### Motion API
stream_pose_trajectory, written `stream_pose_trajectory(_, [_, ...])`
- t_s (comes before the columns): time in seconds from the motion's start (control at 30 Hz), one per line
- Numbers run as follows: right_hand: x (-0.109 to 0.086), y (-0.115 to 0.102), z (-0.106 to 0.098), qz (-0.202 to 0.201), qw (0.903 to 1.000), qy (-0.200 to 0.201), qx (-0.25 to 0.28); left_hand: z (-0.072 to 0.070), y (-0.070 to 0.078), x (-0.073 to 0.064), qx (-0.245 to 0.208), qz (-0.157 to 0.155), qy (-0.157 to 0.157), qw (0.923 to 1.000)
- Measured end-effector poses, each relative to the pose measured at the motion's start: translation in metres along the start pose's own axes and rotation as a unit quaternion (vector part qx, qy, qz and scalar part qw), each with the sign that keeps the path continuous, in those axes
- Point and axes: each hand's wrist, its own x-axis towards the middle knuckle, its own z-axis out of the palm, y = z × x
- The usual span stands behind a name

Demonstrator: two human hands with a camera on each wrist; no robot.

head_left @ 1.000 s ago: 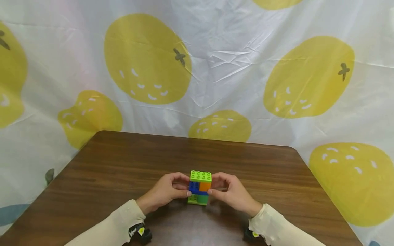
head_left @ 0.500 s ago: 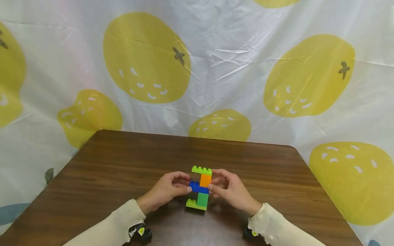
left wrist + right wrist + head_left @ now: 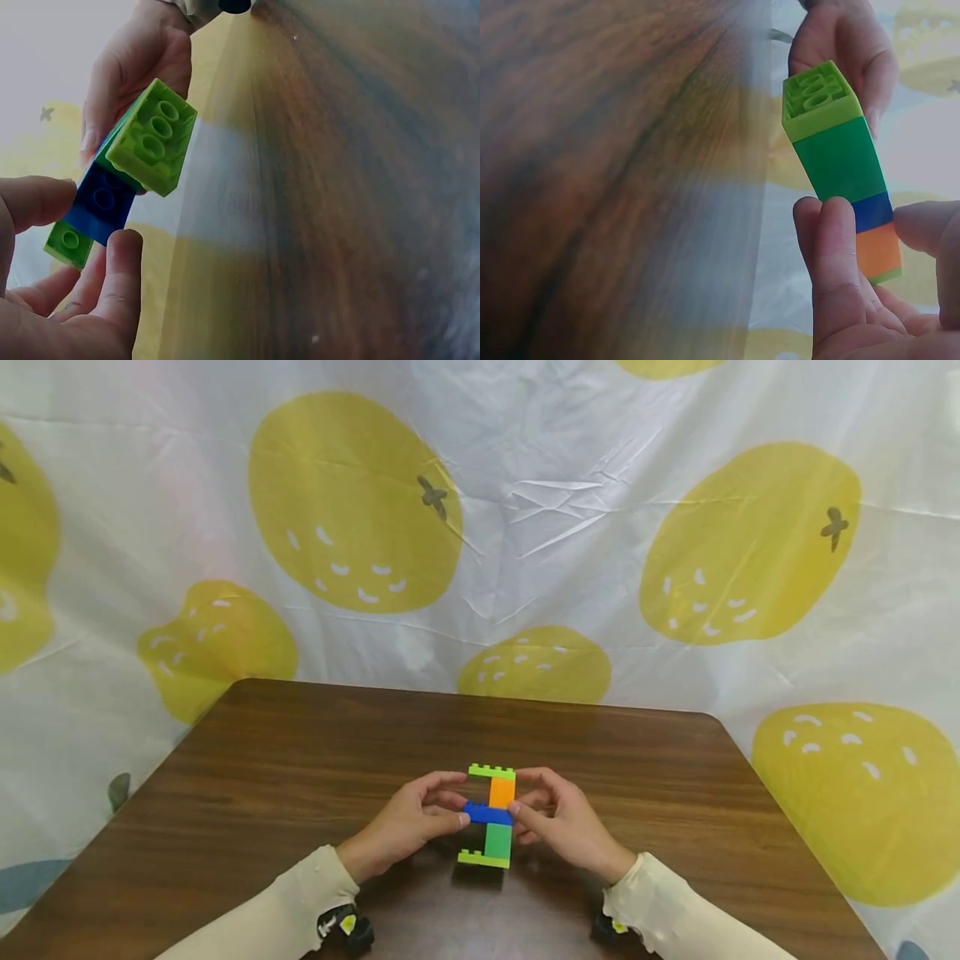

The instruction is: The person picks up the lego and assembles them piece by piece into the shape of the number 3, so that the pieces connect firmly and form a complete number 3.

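A stack of toy building bricks (image 3: 500, 842) is held up between both hands, a little above the table. Lime bricks form its top (image 3: 491, 772) and bottom (image 3: 483, 860). A blue brick (image 3: 487, 814) crosses the middle, with an orange brick (image 3: 502, 792) above its right end and a green one below. My left hand (image 3: 408, 818) pinches the blue brick's left end between thumb and fingers. At the other end my right hand (image 3: 566, 822) grips the stack around the blue and orange bricks. The hollow underside of the bottom lime brick (image 3: 154, 139) shows in the left wrist view.
A dark brown wooden table (image 3: 337, 743) lies under the hands. Behind it hangs a white cloth (image 3: 540, 568) with a yellow fruit print. Black wrist devices (image 3: 347, 928) sit at the cream sleeve cuffs (image 3: 322, 872).
The brick stack has tipped from showing its studded top to showing its side face. It has come up slightly off the table, and both hands keep their hold.
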Motion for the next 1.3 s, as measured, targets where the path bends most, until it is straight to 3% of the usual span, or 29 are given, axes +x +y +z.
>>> stream_pose_trajectory(0.53, [-0.004, 0.002, -0.002, 0.013, 0.9997, -0.010, -0.017, 0.000, 0.001, 0.004, 0.017, -0.004, -0.022, 0.9996])
stream_pose_trajectory(0.8, [-0.003, 0.003, -0.002, 0.032, 0.9982, -0.029, -0.041, -0.002, -0.003, 0.006, 0.022, -0.023, -0.029, 0.9991])
stream_pose_trajectory(1.1, [-0.003, 0.006, -0.005, 0.037, 0.9978, -0.046, -0.031, -0.002, -0.004, 0.009, 0.036, -0.041, -0.032, 0.9980])
stream_pose_trajectory(1.3, [-0.003, 0.011, -0.010, 0.066, 0.9956, -0.064, 0.020, 0.000, -0.007, 0.013, 0.038, -0.043, -0.043, 0.9975])
